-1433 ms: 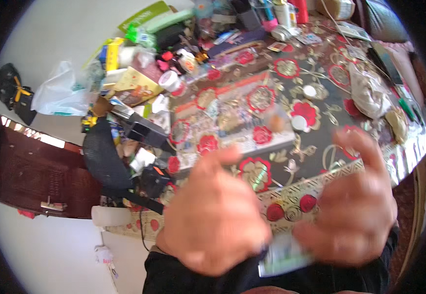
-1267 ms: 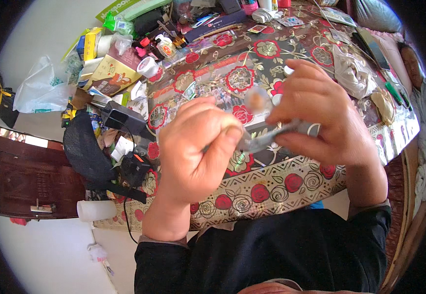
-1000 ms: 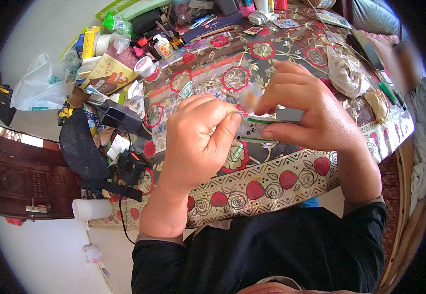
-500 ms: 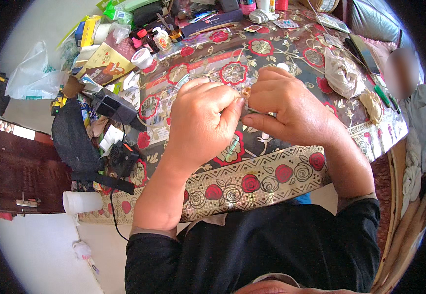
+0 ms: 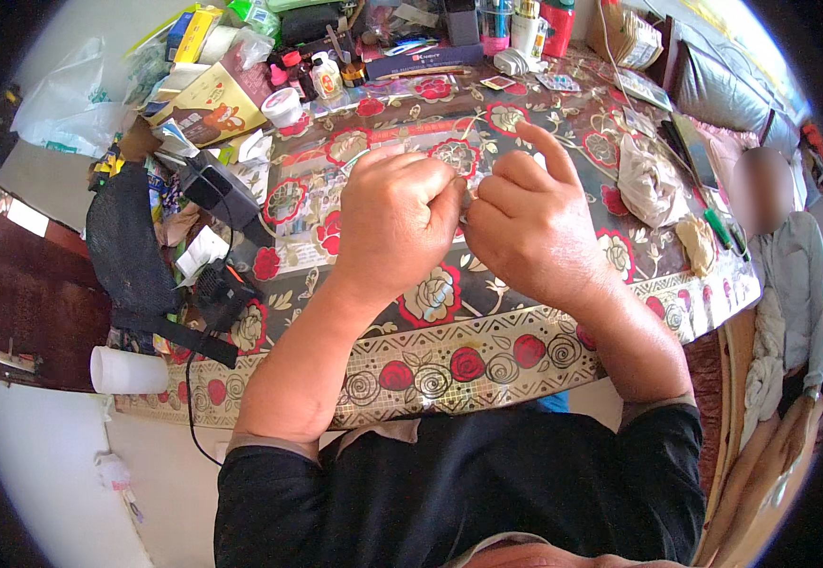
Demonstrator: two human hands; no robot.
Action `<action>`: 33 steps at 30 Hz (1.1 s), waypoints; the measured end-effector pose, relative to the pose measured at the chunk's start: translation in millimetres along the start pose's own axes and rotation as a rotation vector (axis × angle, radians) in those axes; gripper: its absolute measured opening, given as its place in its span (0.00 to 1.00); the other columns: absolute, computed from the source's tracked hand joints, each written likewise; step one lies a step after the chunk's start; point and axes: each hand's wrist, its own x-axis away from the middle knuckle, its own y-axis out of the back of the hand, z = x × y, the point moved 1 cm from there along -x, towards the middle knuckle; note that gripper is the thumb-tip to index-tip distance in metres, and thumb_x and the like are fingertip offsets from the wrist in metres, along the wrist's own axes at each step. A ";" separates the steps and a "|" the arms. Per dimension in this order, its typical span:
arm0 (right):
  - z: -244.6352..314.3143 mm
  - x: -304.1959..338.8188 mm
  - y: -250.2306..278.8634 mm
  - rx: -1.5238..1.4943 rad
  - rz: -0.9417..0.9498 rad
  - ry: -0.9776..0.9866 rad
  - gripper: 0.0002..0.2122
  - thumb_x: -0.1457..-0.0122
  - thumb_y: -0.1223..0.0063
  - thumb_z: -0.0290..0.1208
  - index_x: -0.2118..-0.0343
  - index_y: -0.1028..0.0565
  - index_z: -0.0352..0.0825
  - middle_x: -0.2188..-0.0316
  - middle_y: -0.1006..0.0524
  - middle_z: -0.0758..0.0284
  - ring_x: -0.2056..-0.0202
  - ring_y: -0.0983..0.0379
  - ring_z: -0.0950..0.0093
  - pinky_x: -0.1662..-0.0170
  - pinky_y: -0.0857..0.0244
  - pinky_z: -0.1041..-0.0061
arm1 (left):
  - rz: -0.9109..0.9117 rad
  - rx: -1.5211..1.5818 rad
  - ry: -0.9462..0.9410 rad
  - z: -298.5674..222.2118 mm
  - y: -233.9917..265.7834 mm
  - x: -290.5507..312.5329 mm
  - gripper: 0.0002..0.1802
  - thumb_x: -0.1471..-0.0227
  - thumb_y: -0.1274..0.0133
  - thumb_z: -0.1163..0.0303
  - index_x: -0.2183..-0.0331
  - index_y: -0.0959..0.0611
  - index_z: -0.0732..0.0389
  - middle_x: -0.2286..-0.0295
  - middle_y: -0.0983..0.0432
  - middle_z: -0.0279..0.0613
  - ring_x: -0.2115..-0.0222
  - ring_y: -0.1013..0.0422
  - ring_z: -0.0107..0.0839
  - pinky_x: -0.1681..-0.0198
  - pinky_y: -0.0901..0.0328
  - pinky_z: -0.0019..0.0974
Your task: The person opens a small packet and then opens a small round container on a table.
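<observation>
Above the flowered table cover [image 5: 430, 295], my left hand [image 5: 397, 213] is closed, its thumb pressed against the curled forefinger. Beside it, almost touching, is my right hand [image 5: 534, 222], its fingers curled and one finger raised and pointing away from me. The two hands meet at their fingertips. Whatever lies between them is small and mostly hidden, so I cannot make out what it is.
A cluttered heap with a picture box [image 5: 208, 102], a white bottle [image 5: 327, 78] and a round white tub [image 5: 283, 107] lines the far left. Near the left edge lies a white cup [image 5: 129, 369]. At right are a crumpled white cloth [image 5: 651, 180], green pens [image 5: 717, 229] and another person [image 5: 799, 275].
My right hand has turned, and one of its fingers now sticks up. A small amber-coloured thing that showed between the hands is now hidden. The view has shifted slightly.
</observation>
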 end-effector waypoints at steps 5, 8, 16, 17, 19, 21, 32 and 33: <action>5.7 -2.7 2.5 -0.002 -0.002 0.032 0.04 0.66 0.51 0.29 0.87 0.33 0.39 0.84 0.37 0.72 0.74 0.36 0.74 0.49 0.44 0.57 | -0.060 0.022 0.023 3.3 0.4 2.0 0.08 0.61 0.48 0.77 0.87 0.28 0.64 0.87 0.33 0.46 0.83 0.35 0.45 0.76 0.40 0.41; 25.5 5.8 5.6 -0.082 0.116 0.127 0.06 0.68 0.47 0.26 0.87 0.34 0.38 0.83 0.36 0.73 0.72 0.34 0.75 0.47 0.44 0.55 | -0.160 0.101 0.216 23.4 1.9 -0.8 0.07 0.57 0.50 0.76 0.84 0.25 0.65 0.85 0.30 0.46 0.82 0.32 0.40 0.76 0.38 0.39; 17.8 4.0 10.3 -0.266 -0.050 -0.075 0.07 0.61 0.40 0.28 0.82 0.29 0.38 0.79 0.30 0.72 0.71 0.33 0.72 0.48 0.45 0.57 | -0.038 0.339 0.523 46.1 24.9 -0.9 0.11 0.47 0.52 0.68 0.73 0.21 0.67 0.79 0.29 0.30 0.77 0.38 0.17 0.71 0.41 0.26; 14.4 5.6 9.0 -0.277 -0.078 -0.110 0.07 0.60 0.40 0.29 0.82 0.29 0.38 0.80 0.30 0.72 0.72 0.33 0.72 0.48 0.45 0.57 | -0.026 0.365 0.540 44.4 24.3 -1.9 0.11 0.47 0.52 0.68 0.72 0.21 0.66 0.79 0.28 0.30 0.76 0.37 0.17 0.71 0.41 0.25; 5.4 9.4 5.9 -0.345 -0.051 -0.181 0.07 0.57 0.41 0.30 0.81 0.28 0.36 0.81 0.31 0.69 0.72 0.34 0.68 0.57 0.41 0.63 | 0.001 0.411 0.577 40.3 24.2 -1.8 0.11 0.47 0.52 0.68 0.71 0.21 0.66 0.77 0.27 0.31 0.75 0.36 0.18 0.70 0.41 0.25; -2.7 12.6 0.6 -0.410 -0.050 -0.247 0.07 0.55 0.42 0.30 0.80 0.28 0.34 0.81 0.31 0.68 0.73 0.35 0.66 0.62 0.41 0.65 | 0.024 0.433 0.549 44.1 22.7 0.0 0.12 0.46 0.52 0.67 0.70 0.21 0.66 0.76 0.27 0.31 0.75 0.35 0.18 0.69 0.39 0.25; -27.8 24.9 -8.8 -0.556 -0.001 -0.543 0.16 0.52 0.42 0.31 0.85 0.38 0.30 0.83 0.38 0.62 0.76 0.42 0.65 0.71 0.46 0.67 | 0.123 0.442 0.550 62.5 6.8 8.2 0.08 0.49 0.48 0.69 0.70 0.21 0.64 0.74 0.26 0.33 0.72 0.31 0.20 0.68 0.35 0.27; -29.4 25.6 -9.6 -0.557 -0.003 -0.540 0.16 0.52 0.41 0.31 0.84 0.37 0.30 0.83 0.37 0.62 0.76 0.42 0.65 0.71 0.46 0.67 | 0.151 0.315 0.507 62.6 6.8 9.1 0.07 0.50 0.47 0.70 0.70 0.21 0.63 0.74 0.26 0.34 0.72 0.31 0.22 0.68 0.36 0.28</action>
